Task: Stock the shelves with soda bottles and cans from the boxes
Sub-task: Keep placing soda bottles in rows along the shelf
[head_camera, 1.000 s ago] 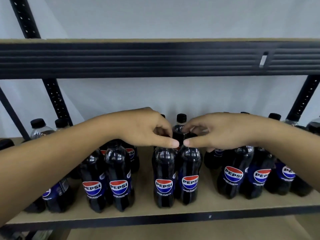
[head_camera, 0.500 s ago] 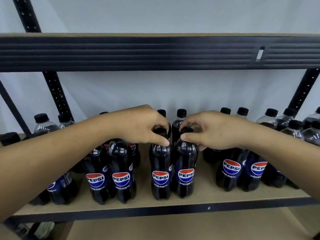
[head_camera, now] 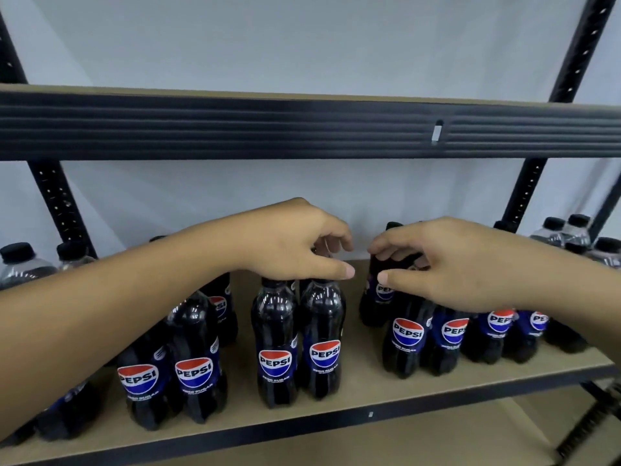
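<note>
Several black-capped Pepsi bottles stand in pairs on the wooden shelf [head_camera: 363,381]. My left hand [head_camera: 295,243] is curled over the tops of the centre pair of Pepsi bottles [head_camera: 299,344], hiding their caps, with its thumb lying across the right one's shoulder. My right hand [head_camera: 447,260] reaches in from the right. Its fingers and thumb pinch the neck of a rear Pepsi bottle [head_camera: 378,297] that stands just right of the centre pair. A front pair [head_camera: 426,338] sits under my right wrist.
More Pepsi pairs [head_camera: 168,375] stand at the left, under my left forearm. Clear-topped bottles fill the far left [head_camera: 20,264] and far right [head_camera: 571,230]. The upper shelf's black beam [head_camera: 302,129] hangs overhead. Black uprights [head_camera: 57,203] frame the bay.
My right hand has left the centre pair and moved right and back onto a rear bottle. My left hand now covers both centre caps. The view has tilted up and shifted.
</note>
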Demonstrator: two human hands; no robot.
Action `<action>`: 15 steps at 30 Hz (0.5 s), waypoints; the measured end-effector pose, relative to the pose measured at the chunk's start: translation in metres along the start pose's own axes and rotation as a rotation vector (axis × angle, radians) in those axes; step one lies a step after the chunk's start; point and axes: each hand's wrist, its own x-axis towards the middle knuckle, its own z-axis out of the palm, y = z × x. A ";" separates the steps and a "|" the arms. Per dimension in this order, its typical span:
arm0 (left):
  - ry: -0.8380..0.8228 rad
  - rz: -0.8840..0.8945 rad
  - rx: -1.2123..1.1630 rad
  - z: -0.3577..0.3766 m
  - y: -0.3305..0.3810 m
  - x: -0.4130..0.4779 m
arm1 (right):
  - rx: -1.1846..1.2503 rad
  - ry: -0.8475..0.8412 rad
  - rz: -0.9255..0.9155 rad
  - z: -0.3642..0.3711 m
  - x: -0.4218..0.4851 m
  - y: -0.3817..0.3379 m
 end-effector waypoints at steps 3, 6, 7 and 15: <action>-0.010 0.053 0.016 0.005 0.015 0.021 | -0.039 -0.023 0.056 -0.011 -0.014 0.017; -0.033 0.078 0.044 0.010 0.030 0.045 | -0.072 -0.048 0.120 -0.019 -0.023 0.037; -0.044 0.078 0.055 0.012 0.035 0.053 | -0.090 -0.050 0.138 -0.020 -0.024 0.043; -0.100 0.008 0.132 0.032 0.060 0.114 | -0.138 -0.093 0.241 -0.019 -0.016 0.102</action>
